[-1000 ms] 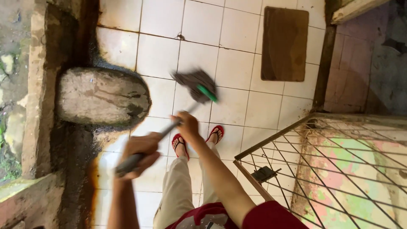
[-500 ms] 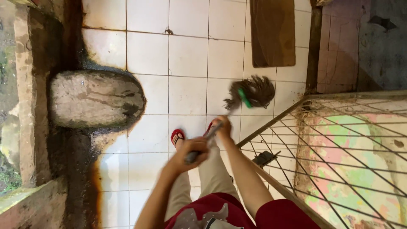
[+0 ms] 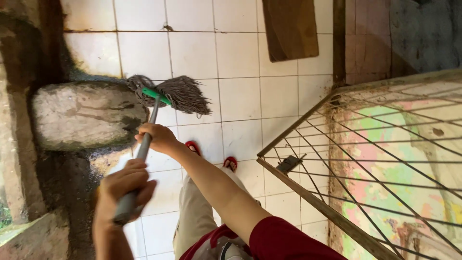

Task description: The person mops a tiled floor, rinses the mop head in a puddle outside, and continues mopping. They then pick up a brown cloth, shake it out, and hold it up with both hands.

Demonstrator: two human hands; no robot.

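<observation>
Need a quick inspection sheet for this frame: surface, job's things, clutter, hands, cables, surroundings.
Surface: white tiled floor, dark rusty staining along its left edge.
Job's things: string mop with a green clamp and grey handle, its head on the tiles touching the rounded concrete block.
Clutter: brown doormat at the top; small dark latch on the mesh.
Hands: left hand grips the lower handle; right hand grips it higher up.
Cables: nothing seen.
Surroundings: wire mesh panel in a wooden frame on the right; concrete ledge on the left; red sandals on the person's feet.
</observation>
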